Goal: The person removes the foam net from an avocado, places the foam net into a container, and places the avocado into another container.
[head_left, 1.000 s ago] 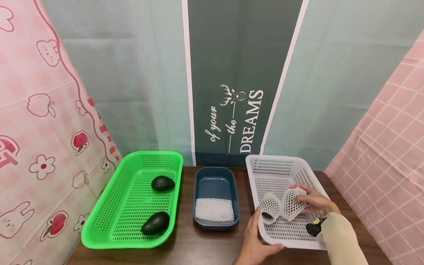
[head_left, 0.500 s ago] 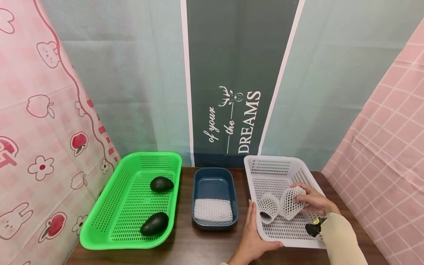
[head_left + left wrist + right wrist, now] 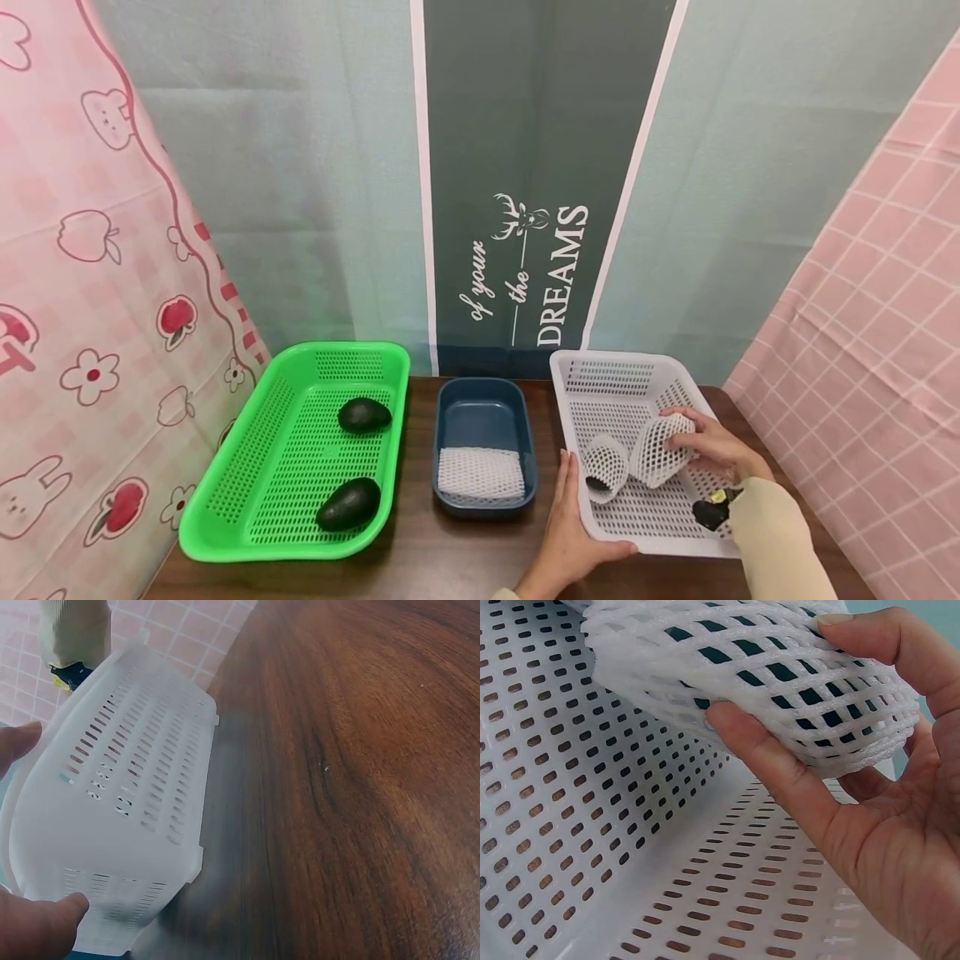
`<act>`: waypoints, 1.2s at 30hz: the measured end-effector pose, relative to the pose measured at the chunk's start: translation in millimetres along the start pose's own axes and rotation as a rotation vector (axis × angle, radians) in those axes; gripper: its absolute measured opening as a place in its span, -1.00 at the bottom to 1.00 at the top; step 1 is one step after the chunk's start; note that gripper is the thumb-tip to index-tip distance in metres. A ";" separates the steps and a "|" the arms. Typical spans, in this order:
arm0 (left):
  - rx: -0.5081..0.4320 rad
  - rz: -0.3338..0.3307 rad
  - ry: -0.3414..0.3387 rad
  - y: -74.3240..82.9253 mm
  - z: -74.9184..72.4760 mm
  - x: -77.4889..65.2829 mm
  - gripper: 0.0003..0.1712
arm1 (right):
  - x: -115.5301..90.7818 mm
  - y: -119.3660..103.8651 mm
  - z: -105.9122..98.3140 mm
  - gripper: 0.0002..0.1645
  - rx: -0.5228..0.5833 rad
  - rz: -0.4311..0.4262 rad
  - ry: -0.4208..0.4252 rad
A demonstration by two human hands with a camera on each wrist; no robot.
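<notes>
My right hand [image 3: 716, 446] holds an avocado in a white foam net [image 3: 662, 450] inside the white basket [image 3: 633, 543]. In the right wrist view, dark green shows through the mesh of the netted avocado [image 3: 795, 690], with the thumb and fingers around it. A second netted avocado [image 3: 606, 467] lies to its left, its dark end poking out. My left hand [image 3: 566, 533] rests against the basket's near left corner, fingers straight along the outer side and thumb along the front. In the left wrist view, fingertips [image 3: 64, 911] touch the white basket's wall [image 3: 142, 750].
A green basket [image 3: 292, 546] on the left holds two bare avocados, one farther back [image 3: 364, 415] and one nearer [image 3: 349, 504]. Between the baskets, a blue tray [image 3: 480, 417] contains flat white foam nets [image 3: 482, 473]. Curtains hang behind the brown table [image 3: 450, 567] and on both sides.
My left fingers have slid from the white basket's left rim to its outer side, slightly farther forward. The right hand has lifted and tilted the netted avocado a little.
</notes>
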State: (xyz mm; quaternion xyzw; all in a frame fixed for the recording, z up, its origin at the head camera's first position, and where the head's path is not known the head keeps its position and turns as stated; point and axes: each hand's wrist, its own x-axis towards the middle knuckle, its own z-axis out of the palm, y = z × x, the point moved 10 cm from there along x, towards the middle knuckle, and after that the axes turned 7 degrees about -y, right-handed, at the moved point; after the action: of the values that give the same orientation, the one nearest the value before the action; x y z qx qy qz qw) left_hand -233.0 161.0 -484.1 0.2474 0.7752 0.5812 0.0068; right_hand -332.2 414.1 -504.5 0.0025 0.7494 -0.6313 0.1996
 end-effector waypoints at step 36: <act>-0.129 0.094 0.075 41.9 -34.2 3.0 0.30 | -29.2 -44.2 13.0 -0.31 -0.005 -0.264 0.071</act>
State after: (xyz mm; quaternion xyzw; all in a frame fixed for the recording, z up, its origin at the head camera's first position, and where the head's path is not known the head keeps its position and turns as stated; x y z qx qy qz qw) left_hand -230.1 139.9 -434.2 0.2604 0.7235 0.6385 -0.0335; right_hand -312.8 400.0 -455.5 -0.0740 0.7513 -0.6498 0.0881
